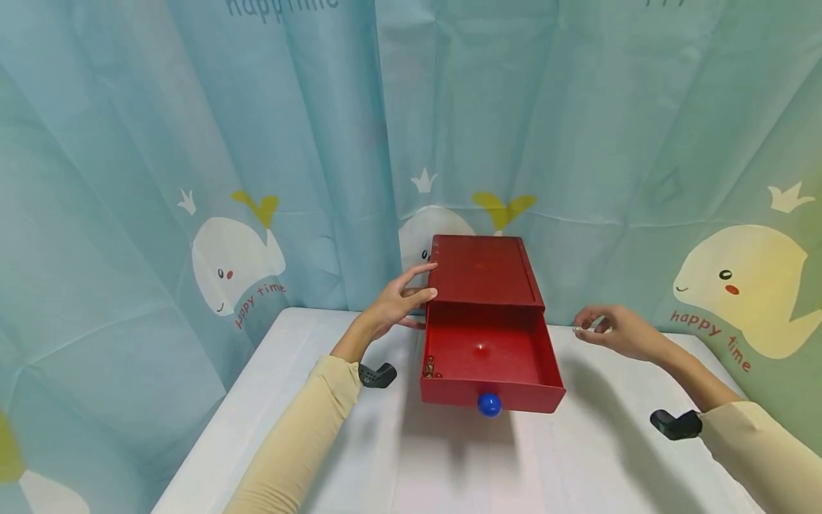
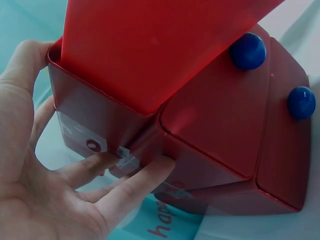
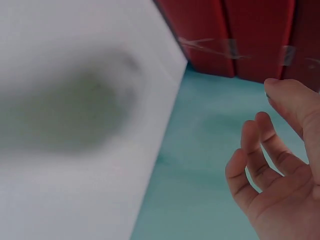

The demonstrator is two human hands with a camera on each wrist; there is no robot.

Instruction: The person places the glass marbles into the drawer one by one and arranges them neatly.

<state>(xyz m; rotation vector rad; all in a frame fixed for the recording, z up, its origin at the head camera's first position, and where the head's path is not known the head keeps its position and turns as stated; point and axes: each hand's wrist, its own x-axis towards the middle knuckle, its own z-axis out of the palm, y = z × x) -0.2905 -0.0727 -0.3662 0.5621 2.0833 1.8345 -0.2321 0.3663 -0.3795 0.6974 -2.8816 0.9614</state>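
A red drawer cabinet (image 1: 484, 270) stands on the white table, its top drawer (image 1: 494, 353) pulled out. Small brownish-gold pieces (image 1: 429, 367) lie in that drawer's front left corner; their kind is too small to tell. My left hand (image 1: 393, 305) rests against the cabinet's left side, fingers spread and fairly straight. In the left wrist view, fingertips (image 2: 162, 165) touch the taped side wall. To the right of the drawer, my right hand (image 1: 619, 330) is raised over the table, thumb and forefinger together on a tiny pale thing (image 1: 576, 329), mostly hidden by the fingers.
A blue knob (image 1: 489, 405) sticks out from the open drawer's front. Two lower drawers with blue knobs (image 2: 247, 51) are closed below it. Behind the white table (image 1: 359, 457) hangs a blue-green curtain (image 1: 308, 164) with whale prints.
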